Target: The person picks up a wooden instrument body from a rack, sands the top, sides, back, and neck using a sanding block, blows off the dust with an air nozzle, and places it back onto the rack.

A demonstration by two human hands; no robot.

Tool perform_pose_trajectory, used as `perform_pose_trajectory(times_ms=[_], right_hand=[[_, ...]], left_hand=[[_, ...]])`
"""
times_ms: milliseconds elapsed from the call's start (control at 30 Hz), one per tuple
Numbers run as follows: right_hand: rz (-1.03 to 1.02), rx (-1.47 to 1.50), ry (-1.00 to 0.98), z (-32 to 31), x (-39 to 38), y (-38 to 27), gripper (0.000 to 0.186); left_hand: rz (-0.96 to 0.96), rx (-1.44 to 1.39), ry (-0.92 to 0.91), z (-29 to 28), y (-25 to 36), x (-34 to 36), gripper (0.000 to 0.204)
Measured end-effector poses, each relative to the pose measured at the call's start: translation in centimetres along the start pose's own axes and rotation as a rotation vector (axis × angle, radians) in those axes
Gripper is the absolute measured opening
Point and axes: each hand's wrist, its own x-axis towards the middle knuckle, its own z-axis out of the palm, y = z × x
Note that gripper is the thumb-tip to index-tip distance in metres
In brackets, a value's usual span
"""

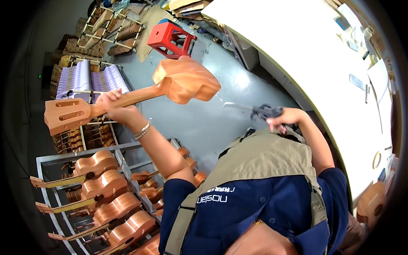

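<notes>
A bare-wood ukulele hangs in the air on the left, its slotted headstock toward the left edge and its rounded back facing up. My left hand is closed round its neck near the headstock. In front of my apron, my right hand grips a dark air blow gun. Its thin metal nozzle points left toward the ukulele's body, with a gap between them. The blow gun is slightly blurred, and part of its handle is hidden by my fingers.
A grey metal rack with several ukuleles stands at lower left. Beyond my left hand are purple ridged racks and a cart of wooden parts. A red stool stands ahead. A long white table curves along the right.
</notes>
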Motion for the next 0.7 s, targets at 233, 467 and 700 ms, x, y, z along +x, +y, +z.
perform_pose_trajectory(times_ms=[233, 467, 700], right_hand=[[-0.133, -0.051, -0.012, -1.6, 0.9, -5.2, 0.046], [0.086, -0.268, -0.024, -3.7, -0.2, -0.1, 0.049], [-0.075, -0.133, -0.010, -1.2, -1.4, -5.5, 0.048]], left_hand=[[-0.135, -0.024, -0.284, -0.5, 1.1, -0.6, 0.041], [-0.089, -0.069, -0.352, -2.0, 2.0, -0.8, 0.049], [0.026, -0.183, -0.831, 1.3, 1.8, -0.7, 0.049]])
